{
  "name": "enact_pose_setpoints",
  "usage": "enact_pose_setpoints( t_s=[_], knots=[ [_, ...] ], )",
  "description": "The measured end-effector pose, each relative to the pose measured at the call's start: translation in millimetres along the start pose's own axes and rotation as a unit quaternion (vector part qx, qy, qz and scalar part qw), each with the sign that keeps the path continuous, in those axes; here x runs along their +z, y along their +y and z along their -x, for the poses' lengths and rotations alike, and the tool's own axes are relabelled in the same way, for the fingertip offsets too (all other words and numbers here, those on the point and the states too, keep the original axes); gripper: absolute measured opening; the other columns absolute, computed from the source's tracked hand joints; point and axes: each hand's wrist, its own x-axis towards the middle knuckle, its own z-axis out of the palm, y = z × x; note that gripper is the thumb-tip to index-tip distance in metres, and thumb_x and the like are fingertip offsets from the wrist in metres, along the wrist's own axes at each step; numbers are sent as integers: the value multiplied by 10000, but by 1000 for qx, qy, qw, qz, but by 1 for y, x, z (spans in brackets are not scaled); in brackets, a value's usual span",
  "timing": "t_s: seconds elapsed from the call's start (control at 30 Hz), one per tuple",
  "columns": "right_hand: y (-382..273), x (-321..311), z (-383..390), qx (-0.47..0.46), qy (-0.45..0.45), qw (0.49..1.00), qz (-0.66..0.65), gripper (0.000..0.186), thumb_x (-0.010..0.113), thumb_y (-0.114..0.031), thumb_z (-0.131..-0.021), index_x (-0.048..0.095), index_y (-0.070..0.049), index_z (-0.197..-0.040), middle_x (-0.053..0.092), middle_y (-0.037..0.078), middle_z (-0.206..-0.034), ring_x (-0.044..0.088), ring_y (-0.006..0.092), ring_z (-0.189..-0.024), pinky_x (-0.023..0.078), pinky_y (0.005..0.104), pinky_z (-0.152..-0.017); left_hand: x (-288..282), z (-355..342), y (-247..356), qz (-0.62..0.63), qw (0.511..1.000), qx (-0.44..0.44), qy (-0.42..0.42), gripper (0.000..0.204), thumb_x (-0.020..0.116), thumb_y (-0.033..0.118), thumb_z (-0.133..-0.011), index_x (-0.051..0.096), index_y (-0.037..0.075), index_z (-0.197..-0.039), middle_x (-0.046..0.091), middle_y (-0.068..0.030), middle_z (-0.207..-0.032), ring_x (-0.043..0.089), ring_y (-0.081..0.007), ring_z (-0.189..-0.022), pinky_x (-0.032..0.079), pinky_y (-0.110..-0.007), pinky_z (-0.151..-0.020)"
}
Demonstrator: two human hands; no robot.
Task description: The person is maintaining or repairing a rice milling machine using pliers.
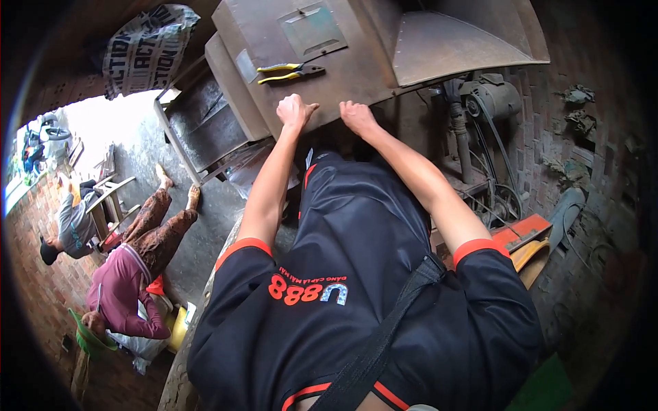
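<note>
My left hand [296, 109] is closed on the front lip of a rusty brown metal housing [367, 55] at the top of the head view, its thumb sticking out to the right. My right hand [358, 118] has its fingers curled on the same lip, a short way right of the left. Pliers with yellow handles [288, 72] lie on the housing just beyond my left hand, below a small greenish plate [312, 27]. A sloped metal hopper [466, 48] forms the right part of the housing.
A belt-driven motor [490, 96] with pipework stands below right, near an orange metal part [521, 229]. A dark open chute [195, 130] is at left. A person in pink [120, 288] and another in grey [75, 219] sit by the brick wall. A printed sack [147, 48] hangs upper left.
</note>
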Motion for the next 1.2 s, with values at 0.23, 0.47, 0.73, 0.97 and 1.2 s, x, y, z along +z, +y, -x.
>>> enact_pose_setpoints(
  t_s=[0.23,0.47,0.73,0.97,1.2],
  knots=[
    [-14,11,-7,254,-119,942,-184,258,475,-180,-819,612,25,-743,652,206,-746,648,329,-634,521,429,-611,4,39,-66,189,970,153,20,686,722,414,-695,524,19,-1219,588,-241,-1088,575,-356,-1006,471,-401,-856],
    [-32,-2,-3,506,-103,805,-293,530,378,-416,-911,662,28,-847,658,212,-828,637,369,-834,478,451,-795,18,53,-84,3,944,330,18,503,574,525,-792,523,26,-768,595,-174,-623,612,-345,-585,484,-438,-515],
    [-15,-20,86,418,-132,858,-269,429,465,-365,-881,665,13,-853,633,250,-878,610,406,-871,479,486,-772,60,40,-93,-99,913,395,24,237,511,267,-852,529,57,-743,575,-135,-605,603,-299,-574,457,-402,-500],
    [13,18,154,496,-172,801,-288,426,476,-328,-874,651,53,-800,643,225,-733,631,358,-814,468,455,-791,35,43,-87,-113,851,512,23,158,466,137,-826,518,64,-956,546,-114,-897,543,-252,-868,434,-345,-742],
    [7,9,121,444,-213,822,-286,341,541,-303,-850,649,-16,-1000,604,234,-1061,568,378,-1025,455,459,-861,19,47,-78,-52,891,450,-9,215,555,223,-812,543,31,-911,574,-147,-872,574,-299,-857,463,-382,-707]
  ],
)
